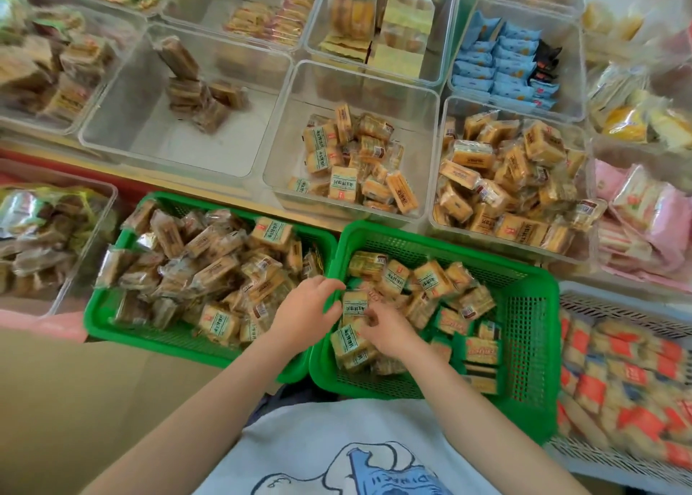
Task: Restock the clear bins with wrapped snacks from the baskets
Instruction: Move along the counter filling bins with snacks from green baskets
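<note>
Both hands work inside the right green basket, 1 of 2 baskets side by side below the clear bins. The left hand curls its fingers over that basket's left rim, while the right hand pinches a green-labelled wrapped snack from the pile. The left green basket is heaped with snacks. Straight ahead, a clear bin is partly filled.
</note>
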Demonstrator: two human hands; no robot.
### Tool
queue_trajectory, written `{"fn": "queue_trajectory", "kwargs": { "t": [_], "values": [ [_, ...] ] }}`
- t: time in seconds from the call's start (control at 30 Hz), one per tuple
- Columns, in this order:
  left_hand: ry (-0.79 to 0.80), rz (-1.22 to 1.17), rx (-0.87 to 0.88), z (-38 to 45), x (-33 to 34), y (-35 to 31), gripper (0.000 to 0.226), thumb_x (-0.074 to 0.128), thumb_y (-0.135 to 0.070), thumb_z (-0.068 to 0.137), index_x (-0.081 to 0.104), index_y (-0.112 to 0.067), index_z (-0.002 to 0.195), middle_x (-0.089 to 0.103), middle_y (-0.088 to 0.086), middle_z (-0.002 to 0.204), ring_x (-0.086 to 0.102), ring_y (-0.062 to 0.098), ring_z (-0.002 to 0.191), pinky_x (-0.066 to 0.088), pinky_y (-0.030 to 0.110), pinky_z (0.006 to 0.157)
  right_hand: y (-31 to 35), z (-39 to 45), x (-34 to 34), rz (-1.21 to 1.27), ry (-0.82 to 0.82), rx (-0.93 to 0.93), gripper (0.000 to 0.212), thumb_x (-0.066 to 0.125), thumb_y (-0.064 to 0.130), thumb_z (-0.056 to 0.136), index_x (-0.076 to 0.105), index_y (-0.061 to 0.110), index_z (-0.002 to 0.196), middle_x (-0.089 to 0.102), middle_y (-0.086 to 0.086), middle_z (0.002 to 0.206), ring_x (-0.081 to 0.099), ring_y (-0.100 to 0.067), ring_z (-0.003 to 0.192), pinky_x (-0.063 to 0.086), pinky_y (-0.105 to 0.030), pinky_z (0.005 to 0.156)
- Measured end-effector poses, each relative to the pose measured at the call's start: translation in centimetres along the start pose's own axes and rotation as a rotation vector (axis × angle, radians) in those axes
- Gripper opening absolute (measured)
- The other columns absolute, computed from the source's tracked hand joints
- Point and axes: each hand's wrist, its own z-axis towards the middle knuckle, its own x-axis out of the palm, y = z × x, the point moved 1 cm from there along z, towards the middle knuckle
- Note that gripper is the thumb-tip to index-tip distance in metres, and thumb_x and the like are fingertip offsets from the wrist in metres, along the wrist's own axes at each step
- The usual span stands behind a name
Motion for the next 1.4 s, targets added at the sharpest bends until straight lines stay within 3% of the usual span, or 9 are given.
{"fn": "queue_trajectory", "kwargs": {
  "t": [0.33,0.53,0.7,0.83,0.93,1.03,1.13,1.27,1.4],
  "values": [
    [0.09,0.015,-0.007,-1.9,0.8,-0.2,0.046,0.06,-0.04,0.094,0.054,-0.023,0.136,0.055,-0.002,0.124,0.048,0.017,0.12,0.043,0.028,0.096,0.3,-1.1,0.8,0.213,-0.013,-0.095,0.028,0.07,0.01,0.09,0.06,0.026,0.11,0.051,0.002,0.093,0.047,-0.011,0.071,0.04,-0.026,0.06],
    [0.086,0.05,0.055,0.1,-0.5,-3.2,0.076,0.066,-0.05,0.089,0.031,-0.025,0.152,0.039,-0.003,0.151,0.032,0.014,0.14,0.037,0.032,0.109,1.0,-2.8,-5.3,0.621,-0.181,-0.074,0.027,0.076,0.027,0.088,0.06,0.038,0.108,0.059,0.003,0.116,0.062,-0.019,0.106,0.054,-0.041,0.092],
    [-0.057,0.09,0.048,3.2,-2.4,-6.6,0.072,0.066,-0.052,0.087,0.039,-0.025,0.148,0.051,-0.003,0.139,0.045,0.014,0.128,0.044,0.03,0.1,1.9,-3.7,-10.7,0.749,-0.303,-0.129,0.027,0.074,0.027,0.09,0.06,0.033,0.112,0.061,-0.002,0.123,0.063,-0.018,0.108,0.052,-0.043,0.1],
    [-0.251,0.013,-0.017,6.9,-5.5,-7.5,0.067,0.07,-0.046,0.084,0.048,-0.019,0.141,0.059,-0.001,0.122,0.056,0.016,0.109,0.052,0.03,0.089,1.0,-2.8,-14.2,0.44,-0.509,-0.134,0.043,0.062,0.026,0.097,0.05,0.027,0.137,0.034,0.003,0.15,0.034,-0.016,0.138,0.03,-0.039,0.116],
    [-0.411,-0.066,-0.04,10.6,-7.8,-6.9,0.058,0.071,-0.029,0.087,0.045,-0.014,0.136,0.059,0.006,0.121,0.057,0.02,0.106,0.054,0.035,0.09,-0.3,-1.4,-14.8,0.151,-0.438,-0.09,0.061,0.06,0.026,0.098,0.034,0.021,0.153,0.017,0.0,0.165,0.012,-0.022,0.153,0.016,-0.045,0.125],
    [-0.368,-0.026,-0.13,13.2,-8.5,-5.6,0.056,0.064,-0.017,0.091,0.04,-0.017,0.142,0.047,0.014,0.133,0.054,0.028,0.113,0.051,0.041,0.097,-1.2,-0.5,-14.0,-0.023,-0.398,-0.081,0.072,0.059,0.022,0.097,0.023,0.02,0.159,0.014,0.001,0.168,0.0,-0.02,0.156,0.008,-0.044,0.124],
    [-0.199,0.248,-0.159,13.7,-7.4,-4.3,0.044,0.048,-0.036,0.099,0.05,-0.015,0.138,0.051,0.015,0.134,0.053,0.029,0.115,0.045,0.043,0.101,-1.4,-0.4,-14.0,-0.029,-0.408,-0.108,0.072,0.057,0.021,0.097,0.021,0.021,0.159,0.014,0.002,0.168,-0.002,-0.018,0.156,0.008,-0.043,0.124],
    [-0.229,0.328,-0.064,11.4,-5.8,-3.6,0.051,0.046,-0.042,0.098,0.048,-0.015,0.142,0.044,0.013,0.149,0.036,0.029,0.14,0.019,0.045,0.118,-1.5,-0.4,-14.0,-0.061,-0.451,-0.105,0.071,0.057,0.021,0.097,0.021,0.022,0.159,0.014,-0.002,0.168,0.002,-0.021,0.156,0.012,-0.047,0.126],
    [-0.408,0.116,0.076,6.3,-3.2,-3.9,0.041,0.063,-0.022,0.092,0.057,-0.01,0.13,0.043,0.017,0.147,0.039,0.034,0.137,0.034,0.049,0.111,-0.7,-1.4,-10.4,-0.063,-0.712,-0.131,0.063,0.057,0.016,0.094,0.032,0.019,0.151,0.03,-0.009,0.152,0.024,-0.027,0.144,0.03,-0.044,0.117]
  ]
}}
